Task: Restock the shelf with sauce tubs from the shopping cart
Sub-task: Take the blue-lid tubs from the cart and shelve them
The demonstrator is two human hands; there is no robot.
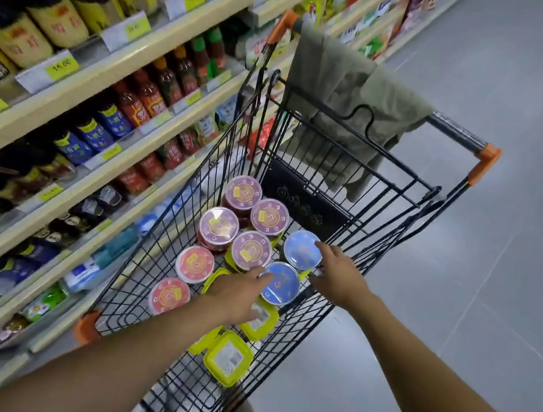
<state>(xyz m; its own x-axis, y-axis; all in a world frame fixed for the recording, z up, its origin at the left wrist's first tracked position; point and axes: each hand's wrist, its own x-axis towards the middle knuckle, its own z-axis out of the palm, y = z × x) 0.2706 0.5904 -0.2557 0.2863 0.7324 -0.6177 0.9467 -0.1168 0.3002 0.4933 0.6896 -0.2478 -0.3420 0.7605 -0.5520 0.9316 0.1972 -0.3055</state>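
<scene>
**Tech A:** Report the left side.

**Tech B:** The shelf [182, 35] runs along the left edge in several tiers. Dark bottles [56, 18] with yellow labels stand on the upper tier. Smaller bottles with red and blue labels [146, 96] stand on the tiers below. Price tags are fixed to the tier edges, and most of the print is too blurred to read.

**Tech A:** Location of the task items?

**Tech B:** All are in the basket of the shopping cart [456, 131], which stands just beside the shelf. Six red-lidded tubs [219, 226] sit upright in the left and middle of the basket, in a loose double row. The nearer blue-lidded tub [282, 285] and the farther blue-lidded tub [302, 248] sit to their right, close to each other. Yellow-lidded square containers [229, 357] lie at the near end of the basket.

**Tech A:** State of the left hand?

**Tech B:** The left hand [238, 293] reaches into the basket, back upward. Its fingers [256, 273] are extended and narrow, with the tips at the left rim of the nearer blue-lidded tub. Nothing is held.

**Tech A:** State of the right hand?

**Tech B:** The right hand [337, 273] is over the right side of the basket. Its fingers [321, 247] are spread wide, with the tips at the right rim of the farther blue-lidded tub. Nothing is held.

**Tech A:** Items further right?

**Tech B:** A green cloth [341, 87] hangs over the cart's handle end. The grey floor [501, 236] lies to the right of the cart.
</scene>
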